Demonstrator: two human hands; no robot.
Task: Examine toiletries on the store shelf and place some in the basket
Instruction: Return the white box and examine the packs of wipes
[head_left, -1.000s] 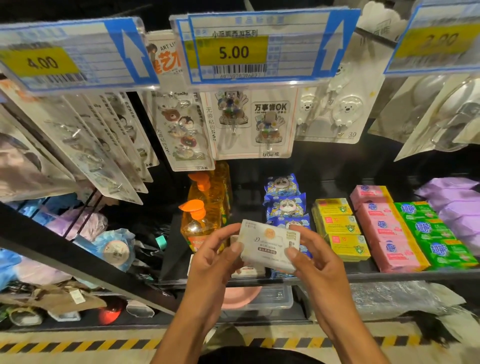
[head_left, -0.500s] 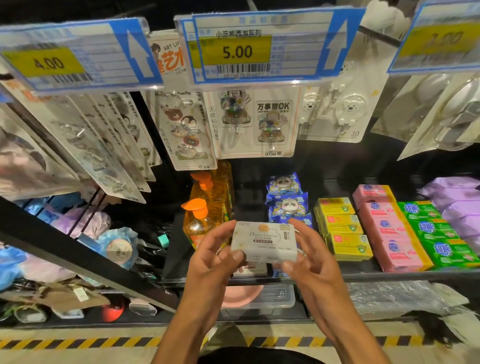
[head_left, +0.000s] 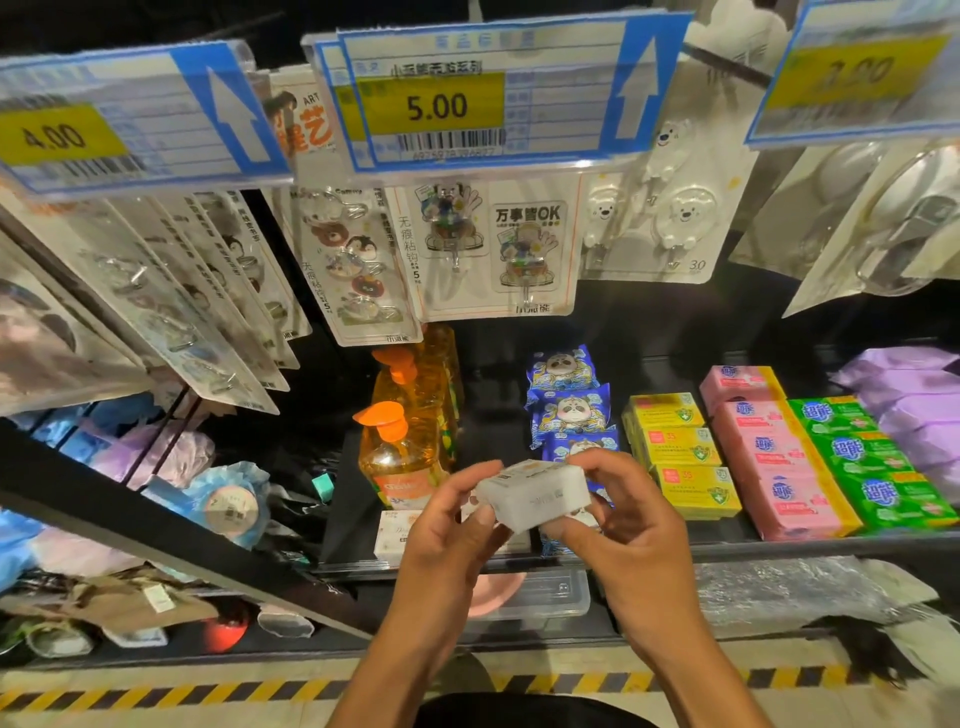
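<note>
A small white soap box is held in front of the shelf, tilted so its narrow side faces me. My left hand grips its left end with thumb and fingers. My right hand pinches its right end, fingers curled over the top. Behind the hands, more white soap boxes lie at the shelf's front edge. No basket is in view.
Orange pump bottles, blue panda packs, yellow soap boxes, pink soap boxes, green soap boxes and purple packs fill the shelf. Hook cards and price tags hang above. A clear plastic box sits below.
Both hands have turned the white box, tipping its printed face away so a plain side faces me. The box has stayed in the same spot.
</note>
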